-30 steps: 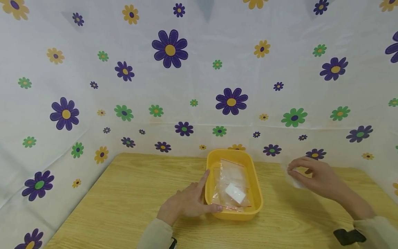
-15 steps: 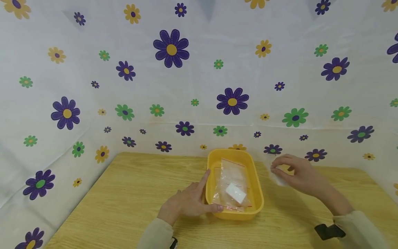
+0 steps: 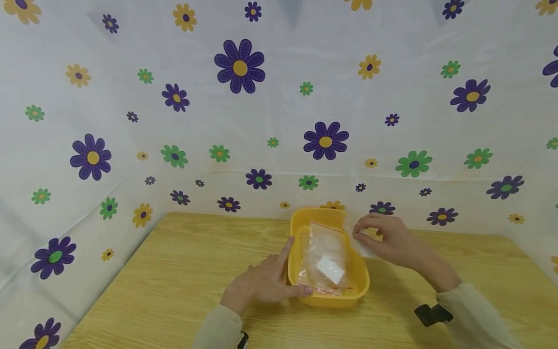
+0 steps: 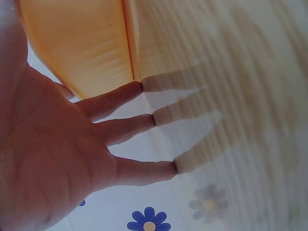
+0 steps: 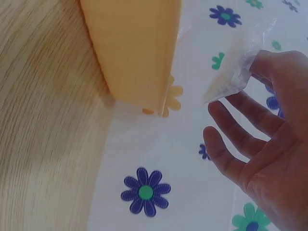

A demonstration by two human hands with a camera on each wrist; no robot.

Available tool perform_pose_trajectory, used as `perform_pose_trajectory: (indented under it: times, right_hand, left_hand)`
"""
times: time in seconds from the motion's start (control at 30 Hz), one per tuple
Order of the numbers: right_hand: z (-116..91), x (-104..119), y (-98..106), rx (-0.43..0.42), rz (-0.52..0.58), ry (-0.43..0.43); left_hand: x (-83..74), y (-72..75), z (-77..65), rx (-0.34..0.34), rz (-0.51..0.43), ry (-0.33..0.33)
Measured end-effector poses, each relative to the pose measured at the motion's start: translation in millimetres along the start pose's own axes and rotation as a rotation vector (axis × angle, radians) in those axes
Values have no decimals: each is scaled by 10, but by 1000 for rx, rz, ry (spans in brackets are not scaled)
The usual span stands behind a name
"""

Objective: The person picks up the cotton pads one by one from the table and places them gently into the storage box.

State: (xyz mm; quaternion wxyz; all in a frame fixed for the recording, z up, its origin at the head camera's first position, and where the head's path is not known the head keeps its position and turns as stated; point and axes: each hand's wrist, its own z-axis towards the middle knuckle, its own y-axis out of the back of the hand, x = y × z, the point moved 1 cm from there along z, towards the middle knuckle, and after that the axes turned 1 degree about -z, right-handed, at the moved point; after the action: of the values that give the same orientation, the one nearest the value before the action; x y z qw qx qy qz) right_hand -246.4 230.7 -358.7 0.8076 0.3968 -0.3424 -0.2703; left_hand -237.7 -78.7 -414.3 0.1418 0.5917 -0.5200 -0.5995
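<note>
A yellow plastic tray [image 3: 361,276] stands on the table with clear zip bags [image 3: 322,242] inside, and a small white rectangular piece [image 3: 330,269] lies among them. My left hand [image 3: 261,281] steadies the tray's left side, thumb at the near corner and index finger along the rim. In the left wrist view, its other fingers [image 4: 127,129] are straight, with their tips on the tabletop. Over the tray's right rim, my right hand [image 3: 388,241] pinches a small clear plastic bag [image 5: 235,72] with whitish contents between thumb and fingers. What the contents are, I cannot tell.
The wood-grain table [image 3: 209,252] extends on both sides of the tray. A white cloth with printed flowers [image 3: 240,68] hangs behind the table and along its left side.
My right hand has moved left with the pinched bag, from the right part of the table to the tray's right rim. My left hand and the tray stay in place.
</note>
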Motion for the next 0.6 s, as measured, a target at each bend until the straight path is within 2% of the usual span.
perform_pose_trajectory:
  times: [0.2,0.37,0.6]
  right_hand:
    - [129,85,-151,50,25,10]
    - [241,144,-280,119,-10,0]
    - [406,160,-472,186,-15,45]
  left_hand:
    - [-6,0,-6,2,21,10]
    - [-12,0,-13,-4,33,20]
    - [-15,3,-13,-7,45,22]
